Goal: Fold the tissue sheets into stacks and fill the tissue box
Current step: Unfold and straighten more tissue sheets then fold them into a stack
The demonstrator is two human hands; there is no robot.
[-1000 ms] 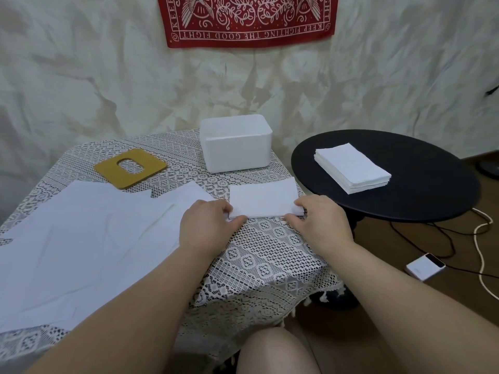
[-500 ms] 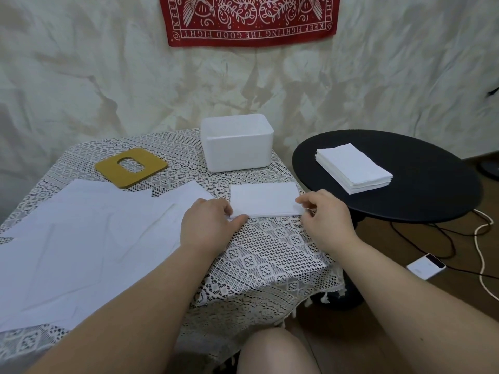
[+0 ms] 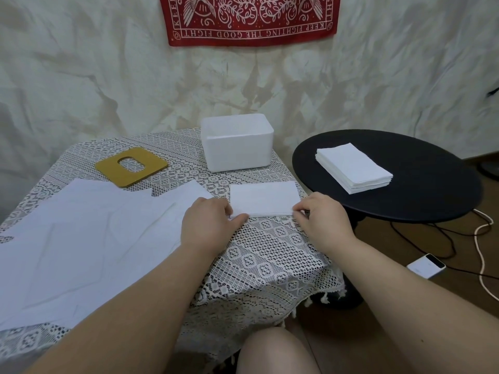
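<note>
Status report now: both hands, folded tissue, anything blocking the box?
Left hand and right hand pinch folded tissue at near corners. Tissue box open behind. Nothing between.

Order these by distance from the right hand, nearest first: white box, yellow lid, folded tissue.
From the right hand:
1. Folded tissue, pinched at its near right corner.
2. White box, behind the tissue.
3. Yellow lid, far left on the lace cloth.

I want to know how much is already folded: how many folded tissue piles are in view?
2. One folded pile lies on the lace-covered table, pinched by the left hand and right hand. A thicker stack sits on the black round table. The box's inside is hidden.
</note>
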